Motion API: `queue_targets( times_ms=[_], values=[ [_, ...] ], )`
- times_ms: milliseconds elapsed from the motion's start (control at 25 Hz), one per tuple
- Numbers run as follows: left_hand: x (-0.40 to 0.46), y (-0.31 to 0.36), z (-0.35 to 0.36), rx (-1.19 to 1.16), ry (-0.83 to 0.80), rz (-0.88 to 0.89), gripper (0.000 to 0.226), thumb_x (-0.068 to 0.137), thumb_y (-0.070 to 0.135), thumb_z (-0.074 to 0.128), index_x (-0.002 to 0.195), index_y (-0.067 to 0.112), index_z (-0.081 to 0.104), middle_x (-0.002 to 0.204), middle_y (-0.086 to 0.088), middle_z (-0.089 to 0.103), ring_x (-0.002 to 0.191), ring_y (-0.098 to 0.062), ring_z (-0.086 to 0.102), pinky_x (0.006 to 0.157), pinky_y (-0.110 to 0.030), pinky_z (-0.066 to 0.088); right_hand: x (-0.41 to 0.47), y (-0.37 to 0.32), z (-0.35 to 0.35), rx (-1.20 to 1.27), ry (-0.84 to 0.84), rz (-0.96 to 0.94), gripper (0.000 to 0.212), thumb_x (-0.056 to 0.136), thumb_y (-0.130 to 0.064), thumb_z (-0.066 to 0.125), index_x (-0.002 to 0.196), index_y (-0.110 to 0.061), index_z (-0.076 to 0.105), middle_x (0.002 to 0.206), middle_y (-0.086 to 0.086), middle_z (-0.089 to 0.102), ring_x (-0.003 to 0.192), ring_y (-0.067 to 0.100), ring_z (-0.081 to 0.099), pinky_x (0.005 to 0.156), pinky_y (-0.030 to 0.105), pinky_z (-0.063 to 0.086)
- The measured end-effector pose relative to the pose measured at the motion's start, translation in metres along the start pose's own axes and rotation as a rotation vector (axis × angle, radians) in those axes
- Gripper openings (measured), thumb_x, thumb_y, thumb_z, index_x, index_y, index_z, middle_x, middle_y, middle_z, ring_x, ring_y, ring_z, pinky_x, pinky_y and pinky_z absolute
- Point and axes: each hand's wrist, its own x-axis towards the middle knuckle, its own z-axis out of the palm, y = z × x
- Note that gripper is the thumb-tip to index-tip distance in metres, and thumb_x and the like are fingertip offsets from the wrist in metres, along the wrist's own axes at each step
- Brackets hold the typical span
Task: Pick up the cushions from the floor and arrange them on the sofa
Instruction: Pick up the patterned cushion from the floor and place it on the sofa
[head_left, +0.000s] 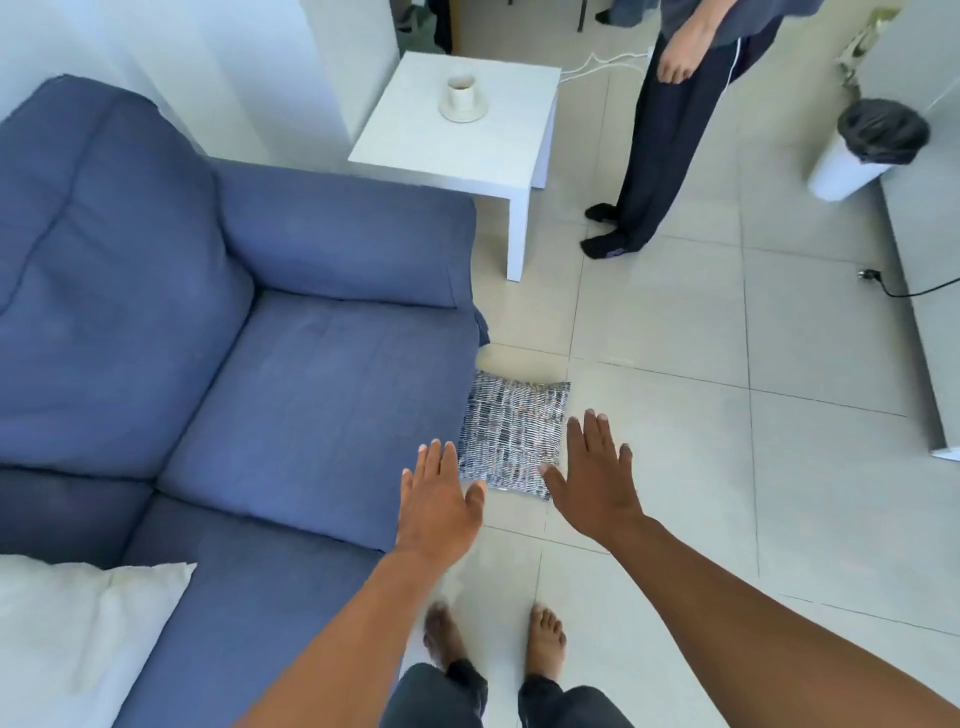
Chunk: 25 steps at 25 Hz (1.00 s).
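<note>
A pale tiled floor (675, 415) runs beside the blue sofa (260, 338); a woven grey cushion (511, 434) lies against the sofa's front corner; the left hand (441, 506) and right hand (597, 480) reach over it, fingers spread, empty, apparently to grasp both sides.
</note>
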Motion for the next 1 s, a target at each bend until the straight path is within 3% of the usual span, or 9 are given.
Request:
queue_targets(
  times_ms=[240,560,720,920,1000],
  values=[
    [0.082,0.032,-0.008,0.042,-0.07,0.064,0.075,0.109,0.044,0.041,0.168,0.008,0.012,0.178,-0.011,0.008,0.165,-0.026,0.003,0.133,-0.046,0.008,0.074,0.015,-0.024,0.064,0.019,0.044,0.081,0.108,-0.052,0.037,0.167,-0.007,0.006,0.177,0.016,-0.005,0.164,0.032,-0.009,0.13,0.057,0.01],
    [0.228,0.041,0.005,0.076,-0.224,0.085,0.072,0.109,0.038,0.045,0.167,0.007,0.016,0.177,-0.013,0.013,0.162,-0.03,0.017,0.129,-0.047,0.021,0.202,0.017,-0.009,0.154,-0.004,0.155,0.08,0.107,-0.049,0.042,0.166,-0.005,0.01,0.177,0.019,0.001,0.164,0.033,-0.004,0.13,0.056,0.013],
    [0.294,0.033,0.056,0.061,-0.317,0.061,0.068,0.109,0.036,0.045,0.165,0.005,0.021,0.174,-0.012,0.024,0.156,-0.033,0.034,0.12,-0.047,0.036,0.265,0.038,0.038,0.181,-0.056,0.18,0.08,0.107,-0.047,0.043,0.167,-0.005,0.009,0.177,0.017,0.0,0.164,0.032,-0.003,0.131,0.054,0.012],
    [0.377,0.003,0.157,0.043,-0.351,-0.062,0.072,0.109,0.036,0.046,0.167,0.007,0.016,0.176,-0.012,0.019,0.16,-0.032,0.026,0.124,-0.046,0.031,0.343,0.086,0.146,0.177,-0.13,0.199,0.079,0.107,-0.045,0.043,0.166,-0.004,0.011,0.177,0.019,0.004,0.164,0.033,0.001,0.13,0.054,0.016],
    [0.415,-0.016,0.207,-0.021,-0.337,-0.191,0.074,0.108,0.037,0.05,0.167,0.007,0.018,0.174,-0.013,0.024,0.159,-0.033,0.029,0.123,-0.046,0.032,0.375,0.108,0.2,0.217,-0.155,0.232,0.078,0.107,-0.046,0.044,0.166,-0.003,0.013,0.176,0.02,0.006,0.164,0.034,0.004,0.13,0.054,0.017]
  ],
)
